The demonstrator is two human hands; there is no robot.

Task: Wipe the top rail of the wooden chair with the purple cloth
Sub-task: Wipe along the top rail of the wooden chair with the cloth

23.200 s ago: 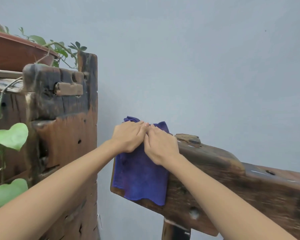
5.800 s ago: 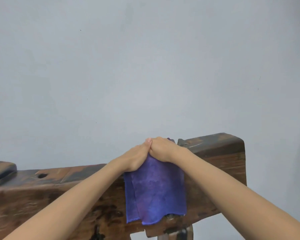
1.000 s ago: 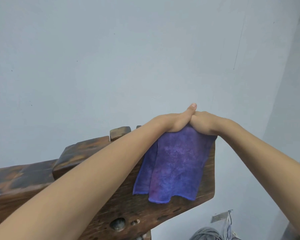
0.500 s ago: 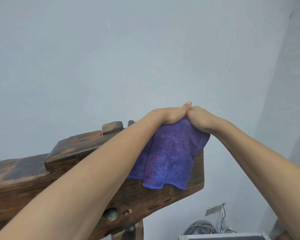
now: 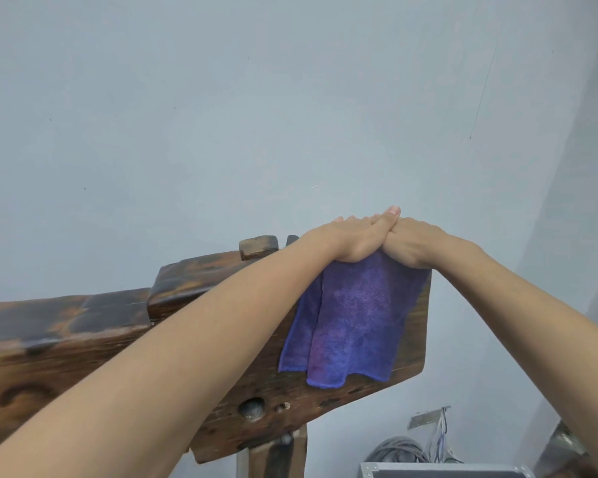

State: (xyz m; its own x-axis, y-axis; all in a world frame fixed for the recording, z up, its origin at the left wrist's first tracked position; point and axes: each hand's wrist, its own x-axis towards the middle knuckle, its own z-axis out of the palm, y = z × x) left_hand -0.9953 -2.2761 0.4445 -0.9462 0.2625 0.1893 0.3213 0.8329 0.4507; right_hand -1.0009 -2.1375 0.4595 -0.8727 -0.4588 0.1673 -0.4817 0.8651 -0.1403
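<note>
Two bare forearms reach out and meet at the rail's (image 5: 83, 326) right end. The left hand (image 5: 356, 239) and right hand (image 5: 411, 244) lie side by side, touching, fingers flat and together, pressing the cloth (image 5: 353, 319) onto the rail top; pinned that way, I judge, so it drags with the stroke instead of slipping. Its loose part hangs down the near face. The rail runs left to right, ending just beyond the hands. Behind is the plain wall (image 5: 256, 115).
</note>
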